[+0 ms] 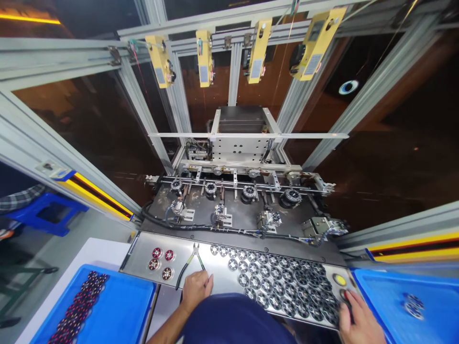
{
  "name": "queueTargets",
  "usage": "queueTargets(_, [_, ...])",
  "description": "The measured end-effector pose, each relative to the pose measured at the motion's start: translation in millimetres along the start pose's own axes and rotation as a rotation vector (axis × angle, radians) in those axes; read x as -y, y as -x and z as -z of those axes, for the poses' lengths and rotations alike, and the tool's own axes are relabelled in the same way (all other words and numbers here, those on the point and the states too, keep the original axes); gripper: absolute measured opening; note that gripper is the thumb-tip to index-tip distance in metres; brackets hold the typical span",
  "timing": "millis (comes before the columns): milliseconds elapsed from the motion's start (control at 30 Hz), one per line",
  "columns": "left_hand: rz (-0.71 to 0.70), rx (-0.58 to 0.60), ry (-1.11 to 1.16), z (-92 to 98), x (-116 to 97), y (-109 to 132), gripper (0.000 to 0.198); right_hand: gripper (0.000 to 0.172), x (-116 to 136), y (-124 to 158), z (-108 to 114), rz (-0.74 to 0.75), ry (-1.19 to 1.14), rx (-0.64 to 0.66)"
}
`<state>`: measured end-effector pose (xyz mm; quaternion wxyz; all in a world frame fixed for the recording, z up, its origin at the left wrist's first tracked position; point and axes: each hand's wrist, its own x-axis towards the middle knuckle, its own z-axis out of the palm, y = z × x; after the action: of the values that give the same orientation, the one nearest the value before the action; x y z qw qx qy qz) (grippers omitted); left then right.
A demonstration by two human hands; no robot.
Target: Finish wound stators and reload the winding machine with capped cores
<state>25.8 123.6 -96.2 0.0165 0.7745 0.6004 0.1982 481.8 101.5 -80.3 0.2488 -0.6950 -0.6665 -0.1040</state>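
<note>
My left hand (pixel 196 287) rests at the front edge of the metal tray (pixel 218 279), its fingers curled in a loose fist. It covers part of one handle of the wire cutters (pixel 196 253), which lie with their jaws pointing away from me. Whether the fist contains anything is hidden. At the tray's right end, my right hand (pixel 360 317) has its fingers extended beside a dark push button (pixel 344 294), just in front of a yellow button (pixel 339 280). Many round black-and-silver motor cores (pixel 276 272) lie in rows between my hands. Several red-and-copper wound ones (pixel 169 255) sit left of the cutters.
Behind the tray stands a winding machine (pixel 240 153) with several spindles. Yellow wire tensioners (pixel 256 52) hang above. A blue bin (pixel 118 306) of wound cores is at left; another blue bin (pixel 426 286) is at right. Yellow-edged bars (pixel 100 193) flank the frame.
</note>
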Motion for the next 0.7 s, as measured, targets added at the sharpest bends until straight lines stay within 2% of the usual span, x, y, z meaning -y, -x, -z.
queueTargets(500, [0.005, 0.009, 0.033, -8.1, 5, 4, 0.019, 0.040, -4, 2, -5, 0.095, 0.099, -0.029])
queueTargets(633, [-0.008, 0.028, 0.070, -13.0, 8, 6, 0.019, 0.040, 0, 1, 5, 0.097, 0.115, -0.045])
queueTargets(700, [-0.012, 0.034, 0.079, -15.5, 8, 6, 0.019, 0.036, 9, -3, 11, 0.045, 0.075, -0.044])
